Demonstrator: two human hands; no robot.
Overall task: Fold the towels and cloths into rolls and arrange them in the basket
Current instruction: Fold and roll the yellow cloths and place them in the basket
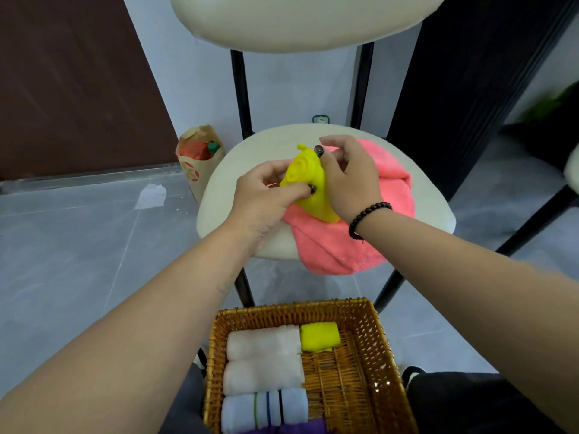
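The yellow cloth [308, 183] is rolled into a tight cylinder, spiral end facing the camera, and is held just above the chair seat [238, 170]. The left hand [266, 195] pinches the near end of the roll between thumb and curled fingers. The right hand [351, 177] wraps round the far side of the roll, fingers curled over its top and thumb against its side. A dark bead bracelet [366, 217] sits on the right wrist.

Under the roll, a pink towel [391, 195] lies unrolled on the seat; its near edge hangs over the front rim of the seat. The seat is cream and round, carried on black legs. The cream chair back [300, 20] fills the top of the view.

The wicker basket [372, 349] stands nearest the camera, below the chair. Its left half holds three rolls in a column: two white rolls [263, 358], touching, then a white roll with green, blue and black stripes [266, 408]. A second yellow roll [319, 336] lies at the far right, touching the first white roll. A purple cloth [297, 429] shows at the bottom edge of the basket. The right half of the basket shows bare weave.

A paper bag [197, 164] stands on the grey tile floor, left of the seat.
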